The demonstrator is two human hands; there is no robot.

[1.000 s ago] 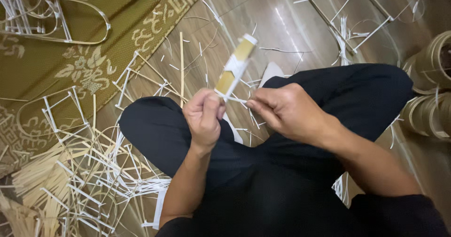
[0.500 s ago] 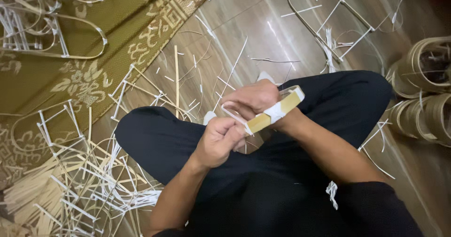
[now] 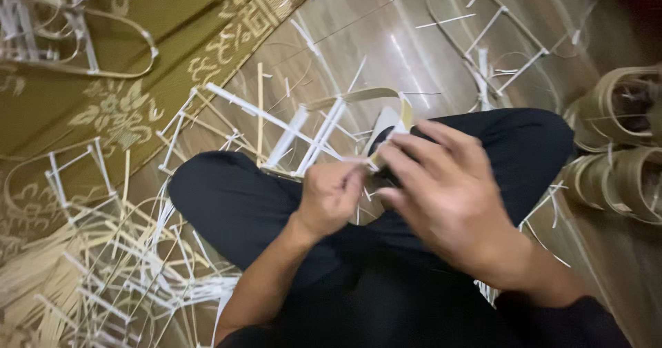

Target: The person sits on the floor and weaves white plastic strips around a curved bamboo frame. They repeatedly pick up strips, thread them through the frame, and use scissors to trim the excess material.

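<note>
I sit cross-legged in black trousers [image 3: 241, 210]. My left hand [image 3: 332, 198] is closed, its fingertips pinching the end of a pale flat bamboo strip [image 3: 390, 122] just above my lap. My right hand [image 3: 441, 196] lies over the same end, fingers spread along it and thumb underneath. The strip curves up and away from my hands into a thin loop [image 3: 358, 96] over the floor. Part of the strip is hidden behind my right fingers.
Loose bamboo slivers and small ladder-like frames [image 3: 124, 265] litter the floor at the left and by my left knee. An olive patterned mat [image 3: 103, 107] lies at upper left. Stacked bamboo rings [image 3: 620, 148] stand at the right. A large oval bamboo frame [image 3: 483, 38] rests on the wooden floor ahead.
The strip was held straight and upright, then tilted to the right; now it is bent into a curve. Both hands have come closer together over my lap.
</note>
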